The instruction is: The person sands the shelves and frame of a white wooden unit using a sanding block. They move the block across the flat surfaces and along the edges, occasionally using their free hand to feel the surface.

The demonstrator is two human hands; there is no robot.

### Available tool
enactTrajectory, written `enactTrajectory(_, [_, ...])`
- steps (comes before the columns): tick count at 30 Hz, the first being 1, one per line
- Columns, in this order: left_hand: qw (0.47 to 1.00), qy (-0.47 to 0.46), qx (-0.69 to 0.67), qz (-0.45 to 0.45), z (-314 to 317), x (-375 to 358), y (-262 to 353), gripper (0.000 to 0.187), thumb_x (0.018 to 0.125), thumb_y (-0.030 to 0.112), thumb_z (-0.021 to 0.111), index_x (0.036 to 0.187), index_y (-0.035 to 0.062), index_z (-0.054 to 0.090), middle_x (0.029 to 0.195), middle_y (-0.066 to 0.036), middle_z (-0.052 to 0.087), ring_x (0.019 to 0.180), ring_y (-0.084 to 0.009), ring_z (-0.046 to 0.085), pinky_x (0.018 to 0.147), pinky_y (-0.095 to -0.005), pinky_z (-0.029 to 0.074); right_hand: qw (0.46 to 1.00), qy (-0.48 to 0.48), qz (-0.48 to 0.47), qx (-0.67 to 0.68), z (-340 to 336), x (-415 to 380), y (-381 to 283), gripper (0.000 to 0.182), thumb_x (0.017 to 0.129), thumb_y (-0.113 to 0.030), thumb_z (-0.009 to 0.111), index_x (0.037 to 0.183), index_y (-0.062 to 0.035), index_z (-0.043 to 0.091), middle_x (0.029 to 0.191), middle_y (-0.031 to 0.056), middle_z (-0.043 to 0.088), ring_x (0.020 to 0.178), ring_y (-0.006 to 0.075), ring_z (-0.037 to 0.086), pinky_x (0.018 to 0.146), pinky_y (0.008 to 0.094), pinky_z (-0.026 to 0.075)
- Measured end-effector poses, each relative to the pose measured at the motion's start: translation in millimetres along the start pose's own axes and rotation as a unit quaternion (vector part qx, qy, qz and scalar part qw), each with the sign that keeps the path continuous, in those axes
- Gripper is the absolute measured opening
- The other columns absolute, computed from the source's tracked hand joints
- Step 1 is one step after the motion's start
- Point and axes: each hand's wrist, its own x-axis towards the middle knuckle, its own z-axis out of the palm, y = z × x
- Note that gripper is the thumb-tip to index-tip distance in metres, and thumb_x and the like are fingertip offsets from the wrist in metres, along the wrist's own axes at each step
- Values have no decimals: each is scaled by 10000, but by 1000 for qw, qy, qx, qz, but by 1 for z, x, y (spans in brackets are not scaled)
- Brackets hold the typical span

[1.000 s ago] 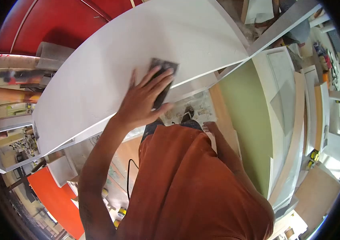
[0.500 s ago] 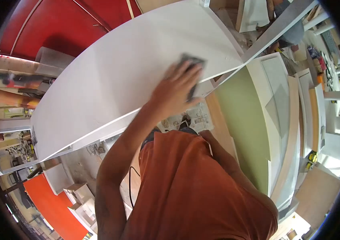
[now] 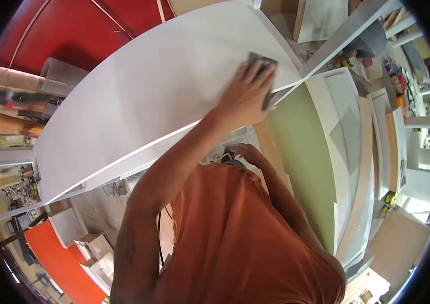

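Observation:
A dark, flat rectangular sanding block [image 3: 262,63] lies under my left hand [image 3: 250,91], pressed against a large white curved panel [image 3: 139,86]. The fingers of that hand spread over the block near the panel's right end, with the thumb along its near side. The block's underside is hidden. My right hand [image 3: 243,150] is low in front of my orange shirt, close to my body. Its fingers look loosely stretched, and I make out nothing held in it.
A pale green curved panel [image 3: 301,157] stands to the right, with white panels beyond it. A red surface [image 3: 68,35] lies behind the white panel. An orange board [image 3: 65,258] and small open boxes [image 3: 96,251] are at lower left. A white bar [image 3: 346,38] crosses at upper right.
My left hand has slid the sanding block right and farther from me along the white panel. My right hand has come into view in front of my body.

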Motion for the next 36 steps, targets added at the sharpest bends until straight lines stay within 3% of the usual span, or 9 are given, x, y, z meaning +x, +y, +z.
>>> enactTrajectory(4, [1000,-2,-9,-14,-13,-25,-3,819,882,402,729,1523,1,413,1603,-183,392,1482,-404,345,1239,-544,257,997,-27,48,50,-14,2,-36,318,1000,-190,591,1252,-24,693,1185,152,732,968,279,718,881,375,568])
enactTrajectory(7, [988,-19,-20,-154,-69,-128,-30,819,872,262,753,1549,5,372,1613,-224,359,1507,-421,306,1235,-548,265,992,-12,-121,-39,-18,-11,45,386,1033,-290,571,1295,-29,683,1136,156,745,987,248,709,882,370,561])
enactTrajectory(11, [942,-117,119,-291,-122,-226,-50,910,889,350,753,1576,-33,296,1655,-244,277,1536,-465,219,1238,-596,186,992,31,107,-64,-19,-68,47,436,1079,-335,501,1308,-2,665,1168,117,730,965,203,704,868,354,559])
enactTrajectory(15, [983,-63,20,-171,-91,-149,-36,990,863,485,749,1553,-64,300,1604,-253,345,1508,-464,270,1241,-592,186,989,53,63,124,-66,-114,-3,326,1050,-229,590,1300,-39,680,1196,89,728,1089,171,667,977,333,510])
enactTrajectory(22, [999,5,-32,-35,33,32,9,1085,761,429,843,1553,-65,289,1606,-265,325,1528,-428,235,1244,-584,197,932,317,-177,-4,-146,-107,-294,468,1096,-323,504,1399,23,583,1323,158,667,1251,241,598,1146,395,390])
enactTrajectory(26, [985,37,-156,-63,31,33,-23,1115,760,473,828,1559,-67,268,1621,-262,310,1523,-435,248,1251,-551,200,922,318,-206,-85,-150,-16,-306,550,1095,-351,454,1480,40,483,1480,245,536,1436,324,464,1205,439,320])
enactTrajectory(29, [988,-13,-143,-64,-28,-46,-53,913,873,433,755,1539,-37,345,1624,-242,327,1522,-425,268,1253,-511,222,791,302,-263,-464,-147,34,-259,582,1075,-303,472,1508,81,406,1542,300,433,1488,406,366,1225,450,297])
enactTrajectory(33, [981,-56,37,-182,-124,-208,-79,576,1000,217,607,1521,36,438,1625,-185,363,1533,-395,265,1269,-537,177,839,275,-201,-424,-136,13,-295,626,1059,-253,482,1519,135,313,1589,326,325,1486,454,326,1247,476,271])
enactTrajectory(36, [923,-58,110,-365,-166,-329,-90,580,1016,207,576,1553,62,413,1654,-158,330,1555,-364,233,1271,-537,152,763,318,-181,-532,-174,49,-255,687,1062,-331,468,1516,154,292,1590,350,296,1481,483,317,1236,542,260])
